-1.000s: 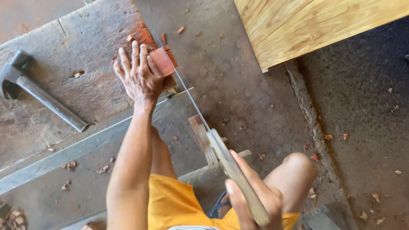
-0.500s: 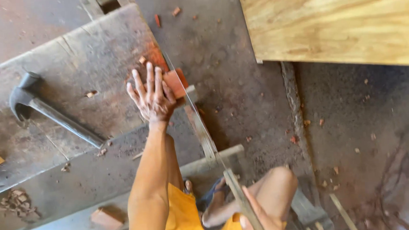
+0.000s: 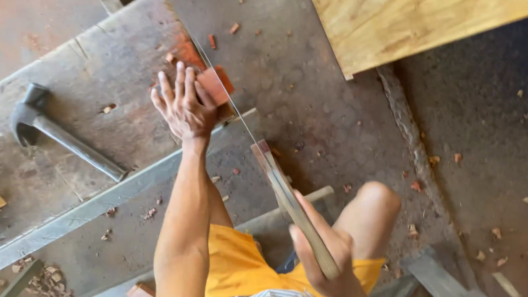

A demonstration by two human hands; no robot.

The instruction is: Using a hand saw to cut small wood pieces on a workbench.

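Note:
My left hand [image 3: 181,104] lies flat, fingers spread, pressing a small reddish wood block [image 3: 216,85] onto a worn grey plank [image 3: 103,72]. The block juts over the plank's right edge. My right hand [image 3: 327,262] is closed around the wooden handle of a hand saw [image 3: 281,187]. The saw's thin blade runs up and to the left, passing along the right side of the block. Reddish sawdust lies on the plank just above the block.
A claw hammer [image 3: 58,134] rests on the plank at left. A large pale wooden board [image 3: 425,13] fills the upper right. Wood chips [image 3: 457,156] are scattered over the dirt floor. My bare knee [image 3: 372,206] and yellow shorts [image 3: 240,267] sit at the bottom.
The saw has been pulled back toward me, so my right hand and the handle now show fully. My left hand has stayed pressed on the block.

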